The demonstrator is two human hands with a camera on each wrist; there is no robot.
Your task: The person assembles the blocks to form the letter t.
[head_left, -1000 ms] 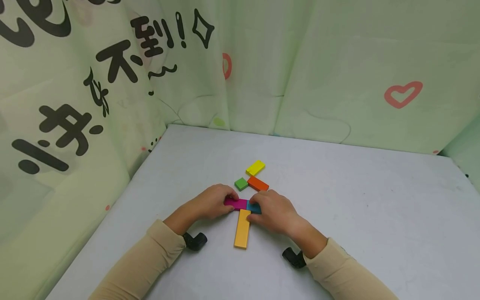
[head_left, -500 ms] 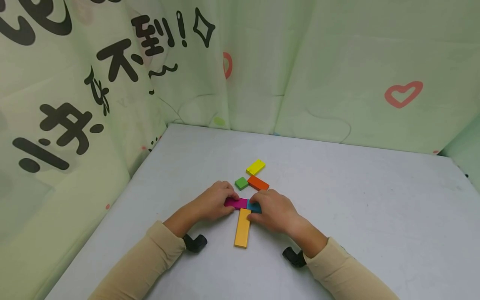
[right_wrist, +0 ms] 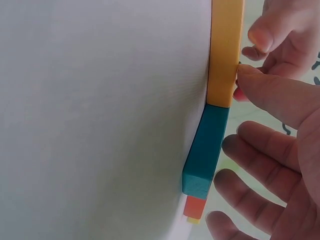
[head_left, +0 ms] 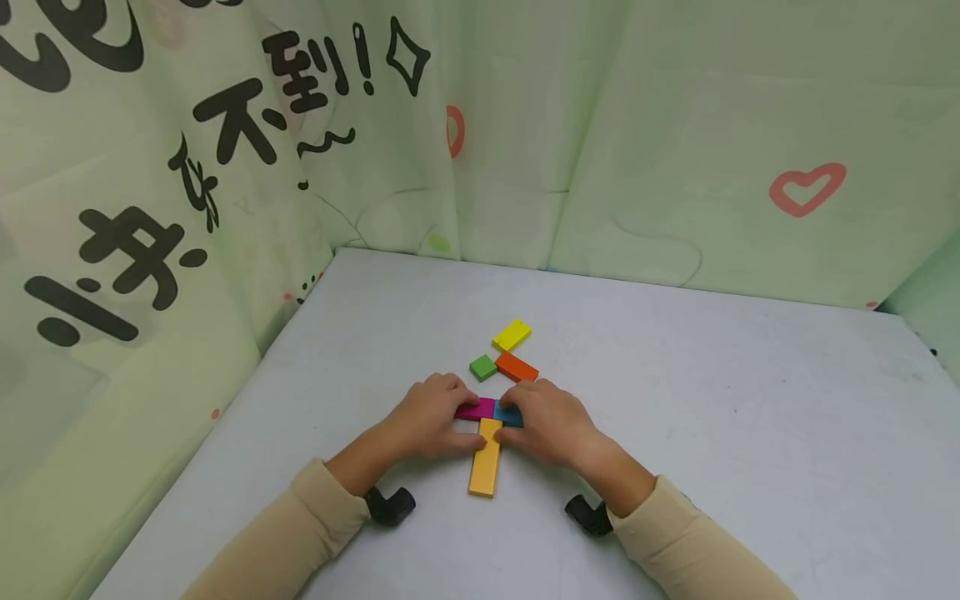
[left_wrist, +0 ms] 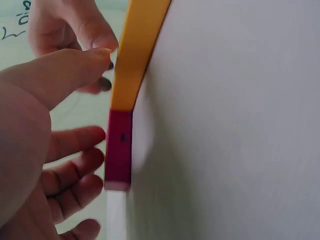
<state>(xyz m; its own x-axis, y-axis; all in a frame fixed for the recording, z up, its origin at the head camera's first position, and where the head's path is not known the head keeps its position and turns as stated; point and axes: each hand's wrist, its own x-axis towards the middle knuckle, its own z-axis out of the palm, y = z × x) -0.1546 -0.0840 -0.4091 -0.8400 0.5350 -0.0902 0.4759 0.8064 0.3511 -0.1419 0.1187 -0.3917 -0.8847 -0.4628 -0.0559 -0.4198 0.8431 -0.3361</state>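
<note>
A magenta block (head_left: 472, 409) and a blue block (head_left: 512, 414) lie end to end, and a yellow-orange block (head_left: 486, 467) runs from their joint toward the person. The left hand (head_left: 427, 418) rests its fingers on the magenta block, its thumb touching the top of the yellow-orange block (left_wrist: 140, 45). Over the blue block (right_wrist: 206, 150) lie the fingers of the right hand (head_left: 553, 425), partly covering it, with the thumb on the upper right edge of the yellow-orange block. Both hands have relaxed, spread fingers.
Beyond the hands are a green block (head_left: 483, 367), a red-orange block (head_left: 517, 367) and a bright yellow block (head_left: 512, 335). All lie on the white table (head_left: 712, 433). A pale green curtain (head_left: 675, 150) with dark characters and heart outlines stands behind and at the left.
The left thumb has moved from the magenta block's near edge onto the yellow-orange block, and the left hand has shifted slightly nearer the person. The right hand and the blocks look unmoved.
</note>
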